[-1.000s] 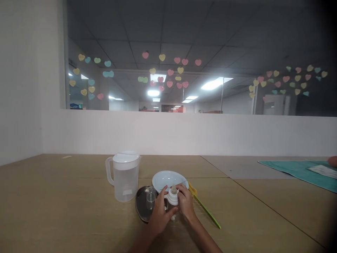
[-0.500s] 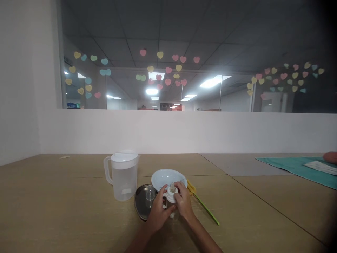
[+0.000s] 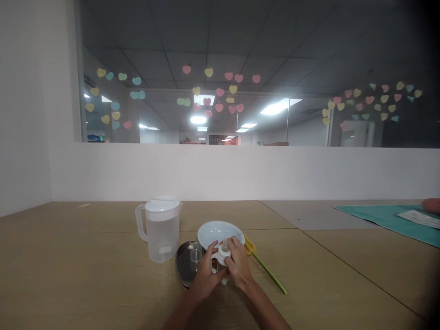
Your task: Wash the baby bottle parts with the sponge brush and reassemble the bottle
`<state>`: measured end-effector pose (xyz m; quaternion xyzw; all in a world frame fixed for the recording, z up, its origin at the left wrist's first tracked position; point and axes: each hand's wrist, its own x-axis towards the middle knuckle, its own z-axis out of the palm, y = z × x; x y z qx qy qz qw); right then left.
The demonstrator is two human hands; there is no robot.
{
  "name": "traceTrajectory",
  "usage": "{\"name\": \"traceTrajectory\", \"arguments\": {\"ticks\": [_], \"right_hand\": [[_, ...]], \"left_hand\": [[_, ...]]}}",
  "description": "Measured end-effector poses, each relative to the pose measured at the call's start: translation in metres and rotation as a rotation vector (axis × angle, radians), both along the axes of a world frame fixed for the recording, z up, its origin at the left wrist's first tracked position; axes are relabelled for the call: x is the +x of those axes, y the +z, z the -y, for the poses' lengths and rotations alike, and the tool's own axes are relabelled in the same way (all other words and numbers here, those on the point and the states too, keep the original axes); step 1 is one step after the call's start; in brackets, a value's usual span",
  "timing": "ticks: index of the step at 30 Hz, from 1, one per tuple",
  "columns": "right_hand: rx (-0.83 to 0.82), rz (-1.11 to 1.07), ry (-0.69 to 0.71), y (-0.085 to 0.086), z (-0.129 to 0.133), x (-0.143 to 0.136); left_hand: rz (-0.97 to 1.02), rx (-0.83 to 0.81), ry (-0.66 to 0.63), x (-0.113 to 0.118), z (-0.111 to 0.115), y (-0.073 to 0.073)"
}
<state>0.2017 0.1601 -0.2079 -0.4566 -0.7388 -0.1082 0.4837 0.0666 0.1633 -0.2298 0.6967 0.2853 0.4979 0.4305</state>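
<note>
A baby bottle (image 3: 222, 255) with a white collar and a clear teat stands between my hands, just in front of a pale blue bowl (image 3: 215, 229). My left hand (image 3: 206, 275) is closed around the bottle's body from the left. With its fingers curled over the white collar, my right hand (image 3: 239, 263) grips the bottle's top from the right. To the left, a clear plastic bottle cap (image 3: 196, 255) rests on a round metal tray (image 3: 184, 268). My hands hide much of the bottle's body and the tray's right side.
A lidded translucent pitcher (image 3: 162, 238) stands left of the tray. A green-handled brush (image 3: 270, 272) with a yellow head (image 3: 250, 245) lies right of the bowl. Farther right is a teal cloth (image 3: 381, 217) with a white packet (image 3: 417, 217). The wall (image 3: 220, 172) bounds the table behind.
The fingers of my right hand have shifted slightly around the collar and the bottle's top. My left hand stays almost still on the bottle, and the other things have not moved.
</note>
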Motion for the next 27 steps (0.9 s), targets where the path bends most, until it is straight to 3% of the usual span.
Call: {"name": "traceTrajectory", "arguments": {"ticks": [4, 13, 20, 23, 27], "right_hand": [[-0.111, 0.039, 0.021, 0.002, 0.004, -0.001], [-0.126, -0.008, 0.06, 0.003, 0.009, -0.003], [-0.238, -0.139, 0.234, 0.01, 0.011, -0.006], [-0.255, -0.185, 0.212, 0.008, 0.009, -0.007], [-0.205, -0.229, 0.122, 0.003, 0.005, -0.009]], "left_hand": [[0.007, -0.034, -0.046, -0.004, -0.002, 0.002], [0.07, -0.133, -0.107, -0.007, -0.002, 0.01], [0.231, -0.23, -0.151, -0.007, -0.019, -0.004], [0.227, -0.237, -0.142, -0.009, -0.023, -0.008], [0.125, -0.156, -0.114, -0.012, -0.017, -0.001]]}}
